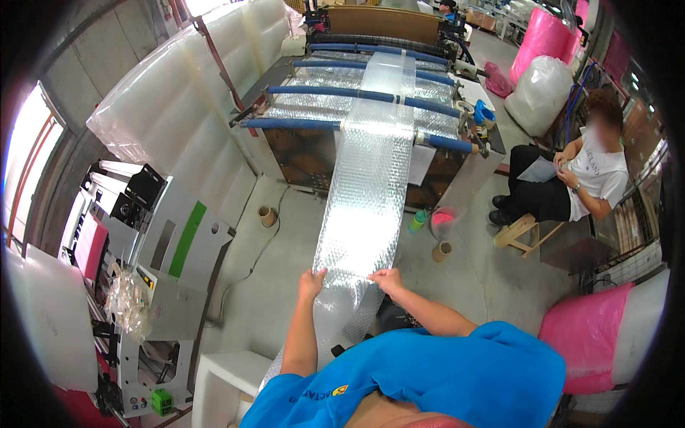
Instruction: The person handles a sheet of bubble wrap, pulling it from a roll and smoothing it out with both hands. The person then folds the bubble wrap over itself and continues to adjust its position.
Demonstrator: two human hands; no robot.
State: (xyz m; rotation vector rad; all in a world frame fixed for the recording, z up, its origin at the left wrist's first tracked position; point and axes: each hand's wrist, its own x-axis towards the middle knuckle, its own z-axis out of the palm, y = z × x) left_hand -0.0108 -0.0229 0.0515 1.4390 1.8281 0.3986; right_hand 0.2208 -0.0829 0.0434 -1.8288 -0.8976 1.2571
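Note:
A long strip of clear bubble wrap (365, 192) runs from the roller machine down toward my body, with glare across its middle. My left hand (312, 284) is closed on the strip's left edge. Toward the right edge, the fingers of my right hand (386, 281) pinch the sheet. A crosswise line shows in the film between both hands. Below them the wrap folds and hangs toward my lap, its lower part partly hidden by my left forearm and blue shirt. Blue rollers (300, 124) carry the far end of the strip.
A seated person (599, 164) at right holds a small clear sheet. Large wrapped rolls (193, 85) line the left wall beside a white machine (171, 250). Cardboard cores (267, 216), a green bottle (417, 221) and a pink roll (585, 335) stand around. A cable (246, 274) crosses the floor.

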